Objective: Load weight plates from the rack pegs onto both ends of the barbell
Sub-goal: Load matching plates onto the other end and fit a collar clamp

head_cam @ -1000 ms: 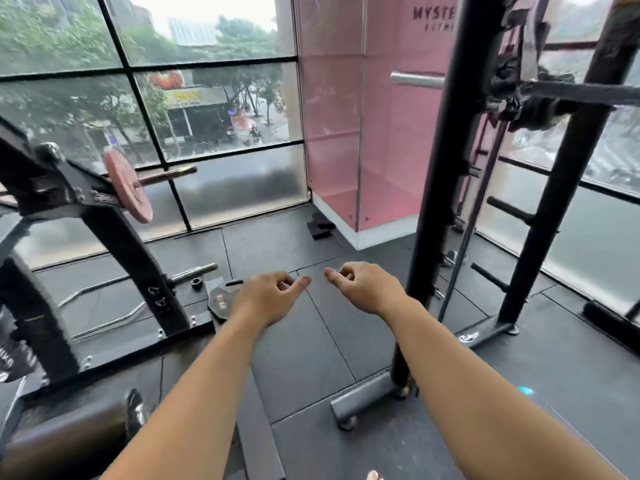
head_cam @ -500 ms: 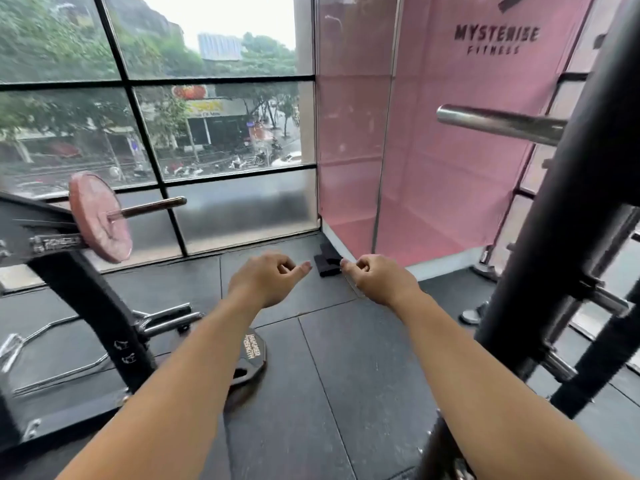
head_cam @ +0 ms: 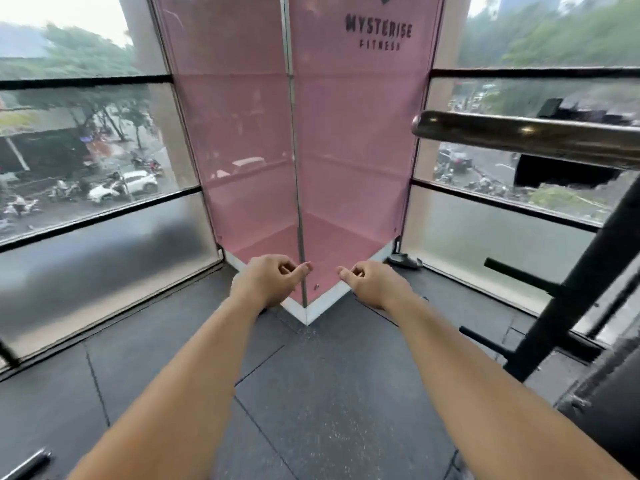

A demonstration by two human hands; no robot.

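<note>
Both our grips are empty: the left hand (head_cam: 268, 284) and the right hand (head_cam: 372, 285) hang out ahead of us with fingers loosely curled toward the palms and thumbs pointing at each other, clamped on nothing and touching nothing. Between and beyond them, at 12 o'clock, stands the pink glass corner enclosure (head_cam: 332, 150) on the dark rubber tile floor (head_cam: 329, 393).

The task's things lie off to the side. The bare steel barbell sleeve (head_cam: 519, 135) reaches in from 2 o'clock, with no plate on it. Below, at 4 o'clock, short black storage pegs (head_cam: 519, 277) jut from the slanted black rack upright (head_cam: 581, 271); the pegs we can see look empty, and no weight plate is in view.

We judge the step in hand is finding a plate. To do it well we should turn toward the rack at 3 o'clock, uncurl both hands, take a plate by opposite rims, and slide it squarely along the sleeve.
</note>
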